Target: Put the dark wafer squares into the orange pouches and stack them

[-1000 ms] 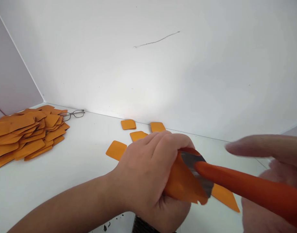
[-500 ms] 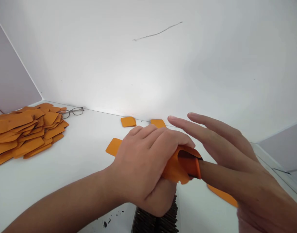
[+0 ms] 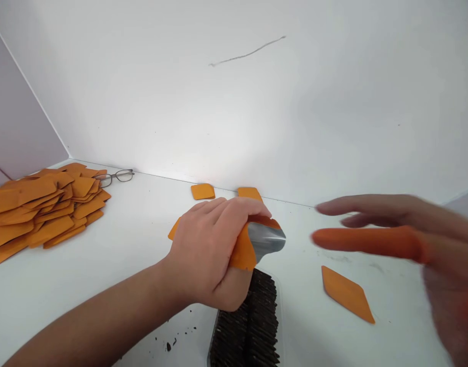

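My left hand (image 3: 214, 250) is wrapped round an orange pouch (image 3: 244, 253). Its mouth gapes toward the right, showing a shiny silver lining. To the right of it, apart from the pouch, hovers my right hand (image 3: 406, 239), slightly blurred. Its fingers are stretched out, and one wears an orange finger cot (image 3: 367, 239). Below my left hand stands a clear container (image 3: 280, 311) packed with dark brown, thin strips (image 3: 253, 326). One flat orange pouch (image 3: 348, 294) lies on the table beneath my right hand.
A large heap of orange pouches (image 3: 46, 209) covers the left side of the white table (image 3: 142, 214). Eyeglasses (image 3: 123, 175) lie beside it. Smaller orange pieces (image 3: 203, 191) sit along the white wall (image 3: 234, 117). Dark crumbs (image 3: 169, 346) are scattered left of the container.
My right hand has drawn its orange-covered finger out of the pouch and moved right. The silver lining now shows. My left hand has shifted slightly left with the pouch.
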Motion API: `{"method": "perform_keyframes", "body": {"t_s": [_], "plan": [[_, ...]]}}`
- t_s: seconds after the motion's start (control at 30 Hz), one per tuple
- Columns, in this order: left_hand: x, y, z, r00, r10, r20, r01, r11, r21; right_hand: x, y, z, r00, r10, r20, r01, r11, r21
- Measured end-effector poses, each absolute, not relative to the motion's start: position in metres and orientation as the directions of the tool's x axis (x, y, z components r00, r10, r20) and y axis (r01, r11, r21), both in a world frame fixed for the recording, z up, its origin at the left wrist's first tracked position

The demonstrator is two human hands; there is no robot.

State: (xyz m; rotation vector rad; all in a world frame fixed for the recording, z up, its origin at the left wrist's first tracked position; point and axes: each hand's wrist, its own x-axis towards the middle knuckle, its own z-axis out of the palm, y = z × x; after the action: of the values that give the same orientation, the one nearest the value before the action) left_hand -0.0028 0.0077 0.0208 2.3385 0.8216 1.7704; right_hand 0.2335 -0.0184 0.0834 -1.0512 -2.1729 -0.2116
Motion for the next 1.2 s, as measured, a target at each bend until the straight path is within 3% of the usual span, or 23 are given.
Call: {"method": "perform_keyframes", "body": {"t_s": [0.07,0.17,0.3,0.53,0.63,0.83,1.1,1.2], "plan": [[-0.006,0.007,0.018,0.185,0.462,0.867,0.376,-0.849,0.372,0.21,-0.026,0.082,-0.595,0.482,0.643,0.57,0.817,-0.085],[-0.014,0.008,0.015,0.186,0.468,0.864,0.39,-0.842,0.372,0.183,-0.028,0.076,-0.673,0.42,0.609,0.517,0.856,-0.018],[-0.022,0.009,0.018,0.172,0.493,0.853,0.436,-0.814,0.383,0.176,-0.022,0.066,-0.659,0.402,0.635,0.546,0.837,0.037],[-0.02,0.008,0.021,0.178,0.426,0.887,0.507,-0.812,0.288,0.18,-0.02,0.063,-0.648,0.412,0.64,0.576,0.815,0.059],[-0.019,0.007,0.022,0.173,0.451,0.876,0.457,-0.824,0.334,0.178,-0.02,0.063,-0.622,0.436,0.65,0.619,0.782,0.068],[-0.018,0.006,0.022,0.204,0.416,0.886,0.442,-0.847,0.296,0.177,-0.016,0.061,-0.739,0.371,0.562,0.547,0.818,0.18],[-0.018,0.011,0.019,0.311,0.357,0.881,0.446,-0.873,0.197,0.17,-0.021,0.058,-0.69,0.418,0.591,0.564,0.822,0.078],[-0.018,0.012,0.018,0.32,0.356,0.878,0.355,-0.904,0.238,0.167,-0.026,0.054,-0.688,0.44,0.577,0.56,0.828,0.036]]}}
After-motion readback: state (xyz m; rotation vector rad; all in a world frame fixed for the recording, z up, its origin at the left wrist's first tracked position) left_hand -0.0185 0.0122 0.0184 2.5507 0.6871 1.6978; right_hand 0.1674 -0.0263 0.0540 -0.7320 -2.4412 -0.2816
